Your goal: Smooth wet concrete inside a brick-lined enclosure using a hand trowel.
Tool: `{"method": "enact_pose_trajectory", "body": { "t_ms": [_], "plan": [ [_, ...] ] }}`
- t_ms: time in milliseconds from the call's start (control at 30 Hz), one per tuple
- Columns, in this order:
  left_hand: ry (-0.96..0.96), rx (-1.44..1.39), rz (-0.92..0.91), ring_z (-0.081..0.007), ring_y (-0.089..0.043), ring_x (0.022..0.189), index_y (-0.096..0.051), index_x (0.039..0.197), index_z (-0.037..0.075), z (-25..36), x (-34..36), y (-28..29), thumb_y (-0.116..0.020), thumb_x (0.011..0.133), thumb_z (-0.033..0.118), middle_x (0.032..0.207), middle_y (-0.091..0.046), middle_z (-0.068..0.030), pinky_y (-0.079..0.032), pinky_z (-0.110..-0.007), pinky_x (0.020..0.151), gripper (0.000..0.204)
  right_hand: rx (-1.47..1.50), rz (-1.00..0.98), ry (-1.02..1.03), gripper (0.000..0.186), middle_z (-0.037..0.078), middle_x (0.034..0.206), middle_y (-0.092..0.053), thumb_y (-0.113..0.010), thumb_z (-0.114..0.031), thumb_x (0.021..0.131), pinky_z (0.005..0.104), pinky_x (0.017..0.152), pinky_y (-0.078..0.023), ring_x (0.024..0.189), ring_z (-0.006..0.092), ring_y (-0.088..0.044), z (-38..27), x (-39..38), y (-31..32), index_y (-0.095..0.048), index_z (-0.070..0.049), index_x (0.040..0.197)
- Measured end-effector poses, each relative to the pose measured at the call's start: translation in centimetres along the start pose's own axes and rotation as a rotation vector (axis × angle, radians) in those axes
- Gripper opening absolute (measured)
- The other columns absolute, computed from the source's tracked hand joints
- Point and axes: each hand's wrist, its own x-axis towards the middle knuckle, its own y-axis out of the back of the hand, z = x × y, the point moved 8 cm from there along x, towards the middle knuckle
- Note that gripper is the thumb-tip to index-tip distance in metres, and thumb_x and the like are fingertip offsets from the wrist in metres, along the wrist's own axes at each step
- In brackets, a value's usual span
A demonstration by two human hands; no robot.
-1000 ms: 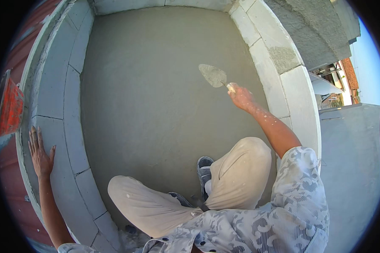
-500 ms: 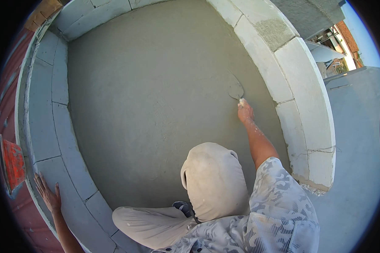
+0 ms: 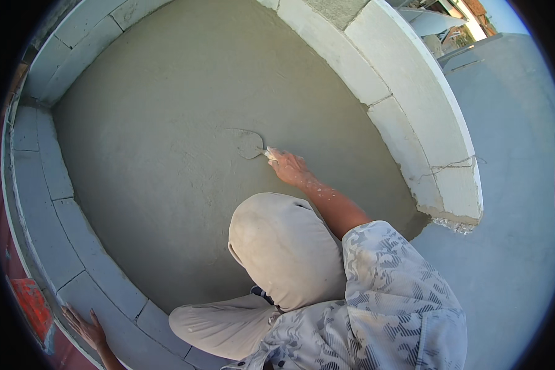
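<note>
A trowel (image 3: 248,144) with a rounded blade, coated in grey mortar, is laid flat on the wet screed (image 3: 166,123) near the middle of the floor. Its handle is gripped by the right hand (image 3: 288,166). The left hand (image 3: 85,327) is spread open on the near-left block wall (image 3: 49,228). The smooth grey surface is enclosed by pale blocks; a far-right wall (image 3: 413,111) is seen

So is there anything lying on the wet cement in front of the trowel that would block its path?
Nothing visible does. The right hand holds the trowel flat on the wet cement surface, which runs bare out to the white block border. The left hand rests on those blocks, away from the trowel.
</note>
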Motion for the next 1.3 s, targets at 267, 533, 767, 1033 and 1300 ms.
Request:
{"method": "enact_pose_trajectory", "body": {
  "t_ms": [267,533,767,1033,1300],
  "plan": [
    [-0.002,0.043,0.009,-0.0340,-0.013,0.155,-0.015,0.163,0.017,0.8,0.7,-0.9,-0.048,0.100,0.057,0.169,-0.014,-0.0128,-0.018,-0.052,0.126,0.082,0.169,0.390,-0.870,0.051,0.023,0.125,-0.066,-0.055,-0.037,0.100,0.0537,0.100,-0.048,0.117,0.0448,-0.062,25.6,-15.6,5.2,-0.046,-0.020,0.147],
    [0.017,-0.004,0.019,-0.0346,-0.014,0.155,-0.016,0.163,0.016,0.4,0.5,0.3,-0.056,0.098,0.045,0.169,-0.014,-0.0139,-0.016,-0.049,0.126,0.082,1.180,0.932,-1.225,0.040,0.019,0.114,-0.065,-0.060,-0.019,0.097,0.0485,0.065,-0.063,0.094,0.0333,-0.070,30.2,-21.7,-1.0,-0.052,-0.002,0.132],
    [-0.006,0.008,0.004,-0.0348,-0.014,0.155,-0.017,0.163,0.015,0.4,0.3,0.1,-0.055,0.097,0.050,0.168,-0.016,-0.0156,-0.015,-0.049,0.126,0.084,1.242,0.945,-1.117,0.052,0.022,0.129,-0.061,-0.066,-0.021,0.091,0.0473,0.086,-0.059,0.107,0.0364,-0.067,24.7,-6.0,3.3,-0.050,0.006,0.133],
    [0.105,0.021,-0.101,-0.0333,-0.010,0.156,-0.015,0.164,0.017,0.1,0.1,0.1,-0.061,0.095,0.039,0.170,-0.013,-0.0108,-0.013,-0.053,0.126,0.086,1.123,0.637,-0.810,0.054,0.025,0.137,-0.056,-0.065,-0.020,0.093,0.0477,0.097,-0.054,0.116,0.0393,-0.063,12.4,9.6,7.7,-0.047,0.005,0.137],
    [0.106,0.088,-0.100,-0.0324,-0.010,0.157,-0.014,0.164,0.016,-0.7,-0.8,0.6,-0.061,0.095,0.038,0.170,-0.012,-0.0106,-0.014,-0.053,0.126,0.086,0.907,0.212,-0.419,0.043,0.019,0.109,-0.067,-0.068,-0.024,0.092,0.0441,0.075,-0.058,0.090,0.0319,-0.070,6.0,16.8,6.2,-0.057,0.000,0.126]
  ]
}}
